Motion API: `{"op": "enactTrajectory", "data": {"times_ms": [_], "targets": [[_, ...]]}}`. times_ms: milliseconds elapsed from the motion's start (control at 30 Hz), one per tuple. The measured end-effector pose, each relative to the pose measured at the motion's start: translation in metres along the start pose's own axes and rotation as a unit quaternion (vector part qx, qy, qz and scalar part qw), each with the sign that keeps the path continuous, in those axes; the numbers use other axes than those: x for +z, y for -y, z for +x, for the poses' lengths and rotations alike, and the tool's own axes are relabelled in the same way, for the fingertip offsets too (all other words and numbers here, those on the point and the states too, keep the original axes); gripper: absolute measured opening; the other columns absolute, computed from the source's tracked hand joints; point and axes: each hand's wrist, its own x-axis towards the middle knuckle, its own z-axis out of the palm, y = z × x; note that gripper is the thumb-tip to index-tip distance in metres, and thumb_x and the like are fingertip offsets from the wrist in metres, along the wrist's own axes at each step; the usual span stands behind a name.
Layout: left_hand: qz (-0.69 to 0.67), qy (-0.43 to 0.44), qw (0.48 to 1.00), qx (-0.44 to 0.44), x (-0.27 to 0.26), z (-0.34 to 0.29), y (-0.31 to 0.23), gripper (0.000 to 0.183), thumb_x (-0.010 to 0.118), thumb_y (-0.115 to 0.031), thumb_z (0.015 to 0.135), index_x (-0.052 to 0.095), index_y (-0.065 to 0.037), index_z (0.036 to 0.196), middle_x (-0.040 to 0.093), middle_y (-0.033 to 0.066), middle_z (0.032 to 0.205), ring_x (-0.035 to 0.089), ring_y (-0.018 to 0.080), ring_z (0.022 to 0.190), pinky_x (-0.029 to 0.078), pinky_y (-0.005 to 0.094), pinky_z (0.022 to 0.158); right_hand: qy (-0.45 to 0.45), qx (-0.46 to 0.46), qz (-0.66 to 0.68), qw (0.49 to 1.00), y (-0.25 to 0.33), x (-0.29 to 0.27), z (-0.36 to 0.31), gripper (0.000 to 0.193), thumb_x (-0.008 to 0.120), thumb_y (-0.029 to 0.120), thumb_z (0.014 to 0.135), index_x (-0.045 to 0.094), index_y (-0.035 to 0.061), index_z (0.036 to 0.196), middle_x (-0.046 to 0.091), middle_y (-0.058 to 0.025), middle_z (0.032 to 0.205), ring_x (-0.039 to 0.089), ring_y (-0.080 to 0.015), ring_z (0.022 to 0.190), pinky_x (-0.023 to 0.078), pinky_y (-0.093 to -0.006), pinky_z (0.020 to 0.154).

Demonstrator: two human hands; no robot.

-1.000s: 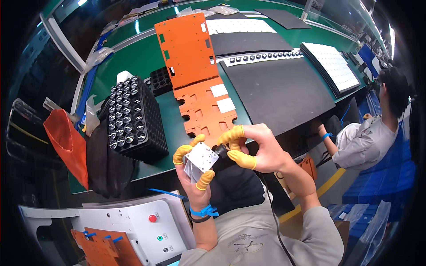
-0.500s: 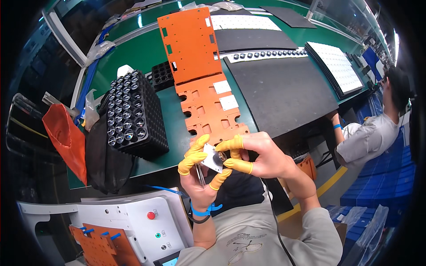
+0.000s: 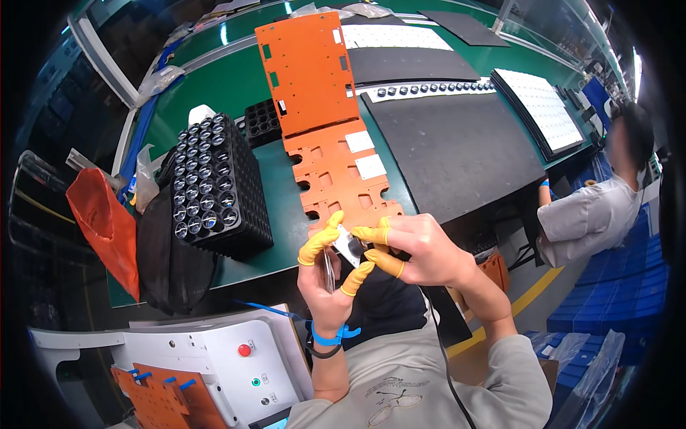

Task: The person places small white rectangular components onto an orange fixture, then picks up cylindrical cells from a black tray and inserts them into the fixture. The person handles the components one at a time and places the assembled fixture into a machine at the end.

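Note:
In front of my chest, my left hand (image 3: 328,294) pinches the edges of a small white square plate (image 3: 344,238) with a black round lens part (image 3: 355,247) on its face. A slim metal tool that looks like tweezers (image 3: 329,270) is also tucked in that hand. The fingers of my right hand (image 3: 433,256) close around the black lens part from the other side. Yellow finger cots cover fingertips of both hands. Just beyond them lies an orange fixture (image 3: 330,179) with its lid raised; two white square plates (image 3: 370,166) rest along its right side.
A tall stack of black trays (image 3: 246,186) holding lens parts stands left of the fixture. To the right lie a black foam mat (image 3: 457,154), a white strip with a row of lens parts (image 3: 429,89), and stacked white sheets (image 3: 539,107). Another person (image 3: 593,214) sits at the right.
The white plate has been tilted more edge-on, with both hands still on it. At the right, the other person has shifted and their hand has drawn back from the bench edge.

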Motion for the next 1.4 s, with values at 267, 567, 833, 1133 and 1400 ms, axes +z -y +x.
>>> {"op": "enactTrajectory", "data": {"times_ms": [267,567,833,1133,1400], "targets": [[-0.044,-0.06,0.996,-0.039,0.023,0.006,0.009,0.058,0.079,-0.002,0.083,0.047,-0.002,0.132,0.053,0.017,0.139,0.053,0.0207,0.125,0.042,0.0308,0.106,-0.075,0.004,-0.119,0.99,-0.011,0.029,-0.014,0.051,0.078,0.01,0.075,0.063,0.0004,0.123,0.058,-0.0081,0.081,0.061,-0.026,0.069,0.05,-0.0362,0.058],[0.013,-0.074,0.997,0.019,0.035,0.003,0.014,0.059,0.084,-0.004,0.078,0.051,-0.007,0.127,0.055,0.0109,0.137,0.041,0.0035,0.079,0.036,0.0166,0.064,-0.188,0.002,-0.113,0.976,-0.019,0.046,-0.023,0.055,0.078,0.005,0.067,0.067,0.0011,0.121,0.053,-0.0048,0.068,0.056,-0.02,0.057,0.046,-0.0326,0.05],[0.04,-0.076,0.994,0.063,0.039,-0.001,0.015,0.061,0.087,-0.008,0.074,0.053,-0.007,0.124,0.055,0.0101,0.136,0.041,0.0049,0.077,0.035,0.0169,0.063,-0.228,-0.03,-0.109,0.967,-0.023,0.049,-0.028,0.057,0.076,0.001,0.063,0.068,-0.0003,0.119,0.057,-0.0051,0.07,0.057,-0.0198,0.057,0.045,-0.0319,0.049],[-0.015,-0.037,0.999,0.007,0.031,0.005,0.019,0.059,0.082,-0.005,0.08,0.048,-0.005,0.129,0.049,0.0152,0.143,0.051,0.0147,0.116,0.044,0.0254,0.096,-0.118,-0.023,-0.038,0.992,-0.026,0.035,-0.031,0.066,0.07,0.003,0.074,0.055,0.0012,0.138,0.057,-0.0097,0.074,0.06,-0.0258,0.063,0.05,-0.0352,0.056],[-0.023,0.018,1.0,0.002,0.032,0.007,0.014,0.062,0.088,-0.013,0.075,0.051,-0.007,0.125,0.058,0.0144,0.136,0.056,0.0092,0.103,0.044,0.018,0.081,-0.147,0.0,0.083,0.986,-0.036,0.027,-0.04,0.037,0.071,0.007,0.085,0.067,0.0012,0.121,0.069,-0.0163,0.086,0.068,-0.0304,0.073,0.053,-0.0361,0.064]]}}
